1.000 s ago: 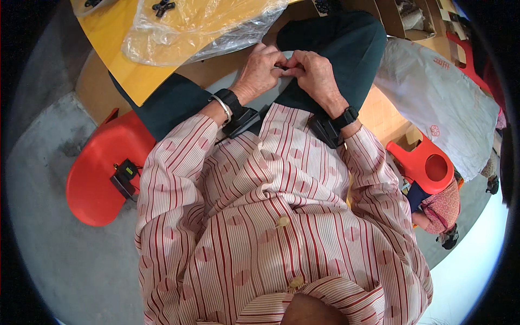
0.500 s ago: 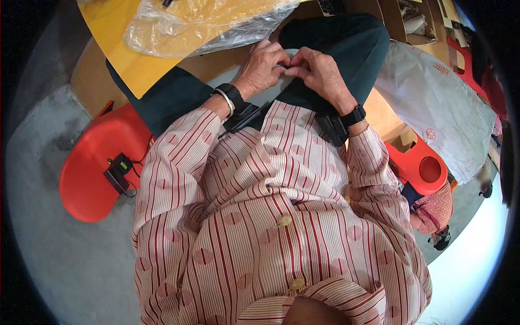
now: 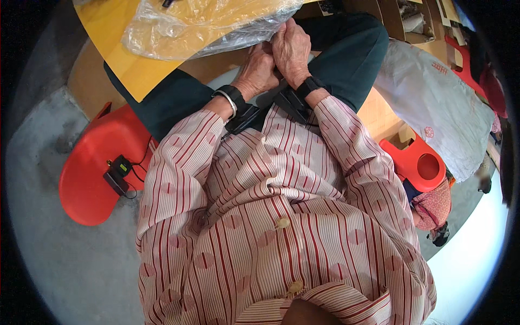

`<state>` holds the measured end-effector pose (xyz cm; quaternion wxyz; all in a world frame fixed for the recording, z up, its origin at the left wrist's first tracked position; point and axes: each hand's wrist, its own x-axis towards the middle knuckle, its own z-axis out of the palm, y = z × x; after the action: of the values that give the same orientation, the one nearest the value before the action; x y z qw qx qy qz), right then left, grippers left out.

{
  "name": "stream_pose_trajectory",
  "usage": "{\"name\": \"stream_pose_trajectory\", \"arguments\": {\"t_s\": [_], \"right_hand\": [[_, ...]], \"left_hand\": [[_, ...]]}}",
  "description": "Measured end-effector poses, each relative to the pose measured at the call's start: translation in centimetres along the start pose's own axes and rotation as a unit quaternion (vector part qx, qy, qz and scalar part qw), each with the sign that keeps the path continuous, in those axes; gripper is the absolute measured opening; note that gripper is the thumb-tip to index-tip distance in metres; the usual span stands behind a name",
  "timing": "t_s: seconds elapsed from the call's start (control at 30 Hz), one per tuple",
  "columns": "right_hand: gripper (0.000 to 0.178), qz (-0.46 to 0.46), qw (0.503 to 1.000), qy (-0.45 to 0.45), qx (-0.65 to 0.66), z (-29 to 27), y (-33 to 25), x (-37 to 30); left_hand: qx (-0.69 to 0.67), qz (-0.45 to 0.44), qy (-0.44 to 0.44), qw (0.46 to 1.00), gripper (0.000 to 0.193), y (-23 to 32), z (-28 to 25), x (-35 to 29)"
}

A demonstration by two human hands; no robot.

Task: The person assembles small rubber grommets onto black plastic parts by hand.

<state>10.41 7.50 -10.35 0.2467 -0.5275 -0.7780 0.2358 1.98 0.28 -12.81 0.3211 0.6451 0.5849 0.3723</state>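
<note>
Crumpled clear plastic bag: thin, glossy, heavily creased film, spread on the smooth yellow worktop and reaching that surface's edge. A small dark piece, cut by the frame, lies at the bag; whether inside or on top cannot be told.

Right hand: bare, back uppermost, fingers bent and close together beside the bag's rim; contact with the film uncertain. Left hand: bare, fingers curled, partly covered by the right hand. Opening of either grip, and any content, concealed by the hands themselves.

At the wrists: black straps, each with a flat black box; a white rigid bangle on the left.

Clothing: dark green trousers, plain cloth; cream shirt with red stripes and rounded spots, large pale buttons.

Left: red moulded chair, curved shell, bearing a black cabled device.

Right: red stool with round hole; large whitish sack, wrinkled, red-printed; brown cardboard box.
</note>
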Motion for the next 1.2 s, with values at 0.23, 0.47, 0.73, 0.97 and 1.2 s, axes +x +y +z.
{"name": "stream_pose_trajectory", "arguments": {"t_s": [0.23,0.47,0.73,0.97,1.2], "right_hand": [[0.034,0.018,0.998,0.038,0.043,0.6,0.1,-0.5],[0.031,0.068,0.994,0.007,0.09,0.5,0.4,-1.1],[0.031,0.052,0.991,0.004,0.12,0.5,0.4,-1.3],[0.03,0.035,0.989,0.001,0.142,0.6,0.4,-1.5],[0.03,0.05,0.988,0.003,0.147,0.6,0.2,-1.4]], "left_hand": [[-0.035,-0.026,0.023,0.999,0.045,0.7,-0.1,0.1],[-0.022,-0.027,-0.021,0.999,0.045,0.5,-0.2,-0.3],[0.0,-0.022,0.003,1.0,0.036,0.9,-0.2,-0.5],[0.013,-0.026,-0.013,0.999,0.031,0.3,0.3,-1.1],[0.033,-0.009,-0.01,0.999,0.032,0.2,0.1,-1.3]]}}
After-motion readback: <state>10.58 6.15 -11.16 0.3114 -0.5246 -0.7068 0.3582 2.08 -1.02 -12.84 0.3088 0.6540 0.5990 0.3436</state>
